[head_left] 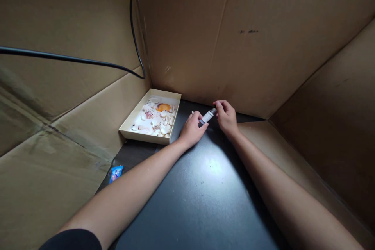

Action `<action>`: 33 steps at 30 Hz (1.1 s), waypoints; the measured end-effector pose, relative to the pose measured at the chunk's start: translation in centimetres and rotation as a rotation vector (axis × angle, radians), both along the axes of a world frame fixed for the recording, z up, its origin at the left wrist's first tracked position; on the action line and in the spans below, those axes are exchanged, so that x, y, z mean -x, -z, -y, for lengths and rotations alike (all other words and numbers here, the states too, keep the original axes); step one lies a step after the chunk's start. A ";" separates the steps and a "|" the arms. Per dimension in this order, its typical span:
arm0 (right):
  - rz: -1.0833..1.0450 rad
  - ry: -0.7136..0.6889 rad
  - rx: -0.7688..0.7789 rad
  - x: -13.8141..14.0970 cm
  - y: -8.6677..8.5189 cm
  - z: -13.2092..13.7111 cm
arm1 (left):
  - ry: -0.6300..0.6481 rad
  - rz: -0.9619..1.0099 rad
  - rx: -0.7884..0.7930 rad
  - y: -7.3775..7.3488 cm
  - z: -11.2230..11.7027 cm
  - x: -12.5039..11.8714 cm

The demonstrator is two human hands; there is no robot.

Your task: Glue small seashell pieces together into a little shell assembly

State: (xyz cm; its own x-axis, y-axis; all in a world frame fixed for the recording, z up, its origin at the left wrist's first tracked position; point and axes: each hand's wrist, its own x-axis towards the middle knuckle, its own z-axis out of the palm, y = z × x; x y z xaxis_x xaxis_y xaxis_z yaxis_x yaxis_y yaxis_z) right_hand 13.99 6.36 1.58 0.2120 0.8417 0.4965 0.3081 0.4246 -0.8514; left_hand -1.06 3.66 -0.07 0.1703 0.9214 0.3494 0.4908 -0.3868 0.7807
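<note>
A small bottle with a white label and a dark cap lies slanted between my two hands, just above the dark tabletop. My left hand grips its lower end between thumb and fingers. At the upper end, the fingers of my right hand are closed around the cap. Whether the cap is loose or tight I cannot tell. Left of my left hand stands a shallow cream box holding many white shells and one orange piece.
Cardboard walls enclose the dark table at the back and both sides. A black cable hangs across the upper left. A blue packet lies by my left forearm. A cardboard flap borders the table's right side.
</note>
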 end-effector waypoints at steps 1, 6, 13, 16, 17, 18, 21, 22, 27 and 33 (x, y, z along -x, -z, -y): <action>0.011 0.001 -0.005 0.1 -0.1 0.1 | -0.001 -0.002 0.004 0.0 0.0 0.0; 0.050 -0.017 -0.021 0.2 -0.4 0.5 | 0.015 0.003 0.009 -0.1 0.1 0.0; 0.051 -0.039 -0.020 0.1 -0.4 0.3 | 0.066 0.002 0.020 -0.3 0.2 0.1; -0.031 -0.066 0.023 0.3 -0.4 0.1 | 0.087 0.037 0.007 -0.1 -0.1 0.1; -0.064 -0.074 0.045 0.4 -0.4 0.1 | 0.096 0.057 0.009 -0.1 -0.1 0.1; -0.094 -0.081 0.066 0.4 -0.5 0.0 | 0.108 0.087 0.021 0.0 -0.2 0.1; -0.127 -0.076 0.092 0.6 -0.7 -0.1 | 0.161 0.243 0.117 0.2 -0.4 0.0; -0.111 -0.066 0.082 0.6 -0.7 -0.1 | 0.182 0.311 0.165 0.2 -0.5 0.0; 0.035 0.019 -0.021 0.4 -1.0 0.3 | 0.195 0.573 0.370 -0.3 -0.6 -0.2; 0.228 0.077 -0.081 0.6 -1.5 1.1 | 0.162 0.635 0.416 -0.6 -0.6 -0.2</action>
